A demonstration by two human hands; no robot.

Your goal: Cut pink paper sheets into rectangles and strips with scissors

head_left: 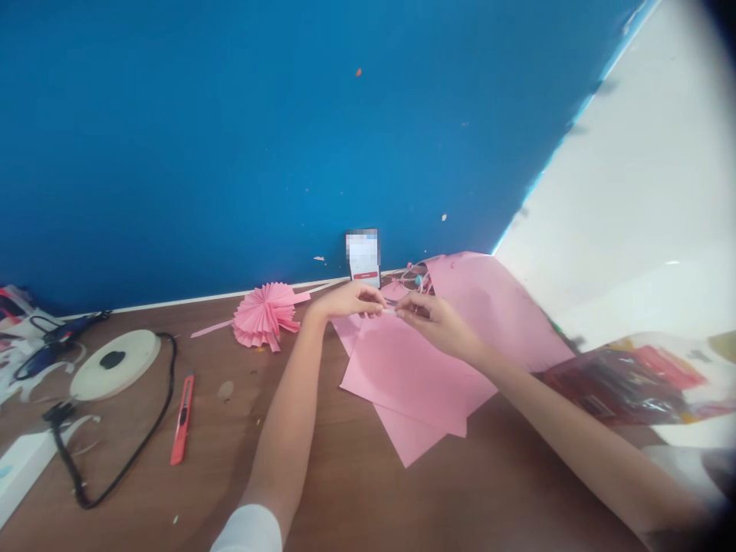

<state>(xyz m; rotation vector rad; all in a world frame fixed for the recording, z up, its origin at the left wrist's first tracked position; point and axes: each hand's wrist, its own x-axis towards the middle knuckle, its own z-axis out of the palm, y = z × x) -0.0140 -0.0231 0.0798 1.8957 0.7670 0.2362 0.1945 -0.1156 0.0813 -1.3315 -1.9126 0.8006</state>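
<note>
My left hand (352, 300) and my right hand (430, 316) meet above the pink paper sheets (402, 376), fingertips a short gap apart. Both are closed in a pinch on a small, thin pale strip (390, 310) stretched between them; its material is too small to make out. The pink sheets overlap at angles on the brown table. To the left of my left forearm lies a pink pleated paper rosette (265, 316) with narrow paper strips sticking out. Behind my hands a phone (364, 264) leans upright against the blue wall.
On the left lie a red box cutter (182, 420), a round cream disc (118, 364), a black cable (164, 418) and a white box (23, 471). Clutter fills the far left edge. Plastic-wrapped packets (638, 379) are at the right, beside the white wall (644, 184).
</note>
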